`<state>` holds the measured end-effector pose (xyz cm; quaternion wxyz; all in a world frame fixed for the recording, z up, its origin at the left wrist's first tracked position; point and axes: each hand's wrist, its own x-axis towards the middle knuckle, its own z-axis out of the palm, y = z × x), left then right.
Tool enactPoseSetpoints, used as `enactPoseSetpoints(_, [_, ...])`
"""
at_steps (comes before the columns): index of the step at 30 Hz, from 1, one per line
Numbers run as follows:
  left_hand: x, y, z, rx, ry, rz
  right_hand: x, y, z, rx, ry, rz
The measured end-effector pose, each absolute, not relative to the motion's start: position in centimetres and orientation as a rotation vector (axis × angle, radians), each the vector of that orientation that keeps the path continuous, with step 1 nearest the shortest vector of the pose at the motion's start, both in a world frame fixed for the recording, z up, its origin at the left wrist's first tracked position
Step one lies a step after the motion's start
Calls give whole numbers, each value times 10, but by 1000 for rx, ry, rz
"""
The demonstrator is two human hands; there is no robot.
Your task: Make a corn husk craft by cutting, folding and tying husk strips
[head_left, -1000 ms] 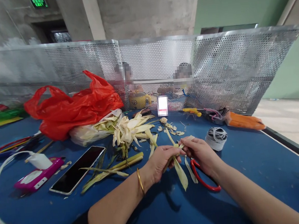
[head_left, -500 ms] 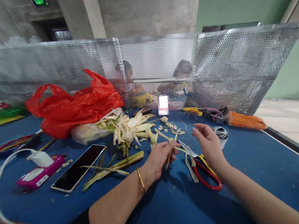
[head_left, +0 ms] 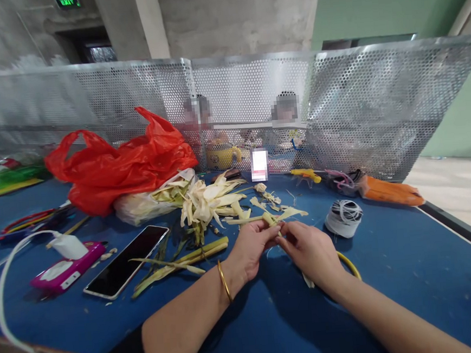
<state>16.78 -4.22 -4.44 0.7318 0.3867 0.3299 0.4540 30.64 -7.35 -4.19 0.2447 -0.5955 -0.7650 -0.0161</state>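
Pale corn husk strips (head_left: 270,220) are pinched between the thumb and fingers of my left hand (head_left: 252,248), above the blue table. My right hand (head_left: 312,251) has come up against it, its fingertips closed on the same husk, so both hands grip it close together. Under my right wrist lie scissors, of which only a yellow handle (head_left: 352,265) shows; their blades are hidden. A ball of white thread (head_left: 345,219) stands just beyond my right hand. Past my left hand is a heap of dried corn husks (head_left: 207,200), with husk stalks (head_left: 201,253) beside my left wrist.
A red plastic bag (head_left: 124,169) sits at the back left. Nearer are a phone (head_left: 128,261) and a magenta power strip (head_left: 69,268) with a white charger. An orange packet (head_left: 391,190) lies at right. A perforated metal screen (head_left: 252,82) backs the table, people behind it.
My right hand has moved left and down from above the scissors to the husk, closing on it. It now covers most of the scissors, and the thread ball is uncovered.
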Motion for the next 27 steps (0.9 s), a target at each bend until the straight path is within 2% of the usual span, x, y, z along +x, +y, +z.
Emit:
enactPoseSetpoints(8, [167, -40, -42, 845, 834, 1099, 299, -80, -38, -1640, -1995, 215])
enactPoseSetpoints(14, [167, -39, -46, 757, 797, 1117, 292, -89, -35, -1550, -2133, 233])
enactPoseSetpoints(16, [166, -37, -46, 752, 793, 1111, 296, -89, -32, -1492, -2148, 172])
enactPoseSetpoints(20, [164, -36, -42, 767, 800, 1065, 312, -80, -24, -1424, -1985, -274])
enactPoseSetpoints(22, [163, -36, -40, 782, 806, 1021, 318, -74, -22, -1451, -1984, -346])
enactPoseSetpoints(27, [162, -38, -38, 803, 863, 991, 317, -69, -26, -1554, -2063, 97])
